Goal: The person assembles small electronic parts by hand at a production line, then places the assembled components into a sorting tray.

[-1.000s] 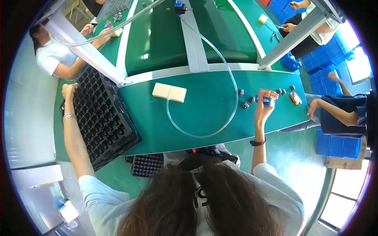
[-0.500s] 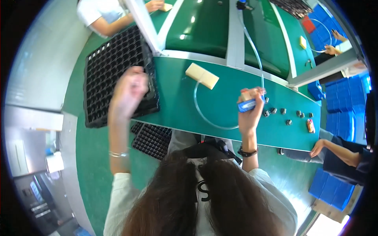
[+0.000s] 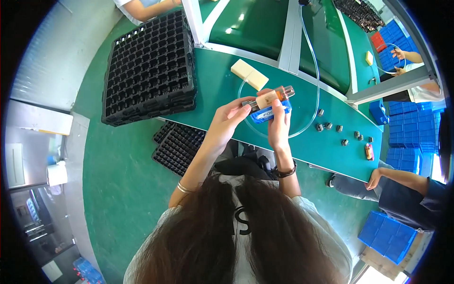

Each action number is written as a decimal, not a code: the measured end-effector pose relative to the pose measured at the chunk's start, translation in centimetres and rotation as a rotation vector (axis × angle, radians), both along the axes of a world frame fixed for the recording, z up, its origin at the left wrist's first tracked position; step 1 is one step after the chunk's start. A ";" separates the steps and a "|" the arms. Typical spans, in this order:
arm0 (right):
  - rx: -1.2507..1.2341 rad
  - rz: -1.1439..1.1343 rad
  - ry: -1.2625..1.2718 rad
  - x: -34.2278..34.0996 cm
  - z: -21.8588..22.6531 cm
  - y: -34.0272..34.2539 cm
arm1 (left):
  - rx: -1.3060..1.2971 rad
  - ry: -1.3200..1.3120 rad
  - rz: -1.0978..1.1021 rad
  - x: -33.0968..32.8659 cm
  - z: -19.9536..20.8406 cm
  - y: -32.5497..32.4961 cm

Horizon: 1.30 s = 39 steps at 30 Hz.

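Beige-and-orange cylindrical device point(image 3: 267, 98) sits above the green tabletop point(image 3: 213, 85), between its edges, right hand point(image 3: 279, 125) clamped around it and a blue printed block point(image 3: 264, 115), left hand point(image 3: 221, 125) pinching its dark end. Working that end seems the step, calling next for a steady right grip. Its long axis runs crosswise, clear tip pointing right and slightly toward the far edge.
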State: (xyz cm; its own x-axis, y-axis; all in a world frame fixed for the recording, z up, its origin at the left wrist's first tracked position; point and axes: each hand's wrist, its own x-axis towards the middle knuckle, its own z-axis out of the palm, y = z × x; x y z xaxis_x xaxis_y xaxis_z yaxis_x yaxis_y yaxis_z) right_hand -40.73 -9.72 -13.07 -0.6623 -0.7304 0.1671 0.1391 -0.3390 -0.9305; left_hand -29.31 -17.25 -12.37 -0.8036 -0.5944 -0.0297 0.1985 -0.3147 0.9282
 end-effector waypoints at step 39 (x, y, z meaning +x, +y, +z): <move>0.036 0.183 -0.187 -0.2 -2.9 2.2 | 0.059 -0.110 -0.205 1.4 -1.0 0.3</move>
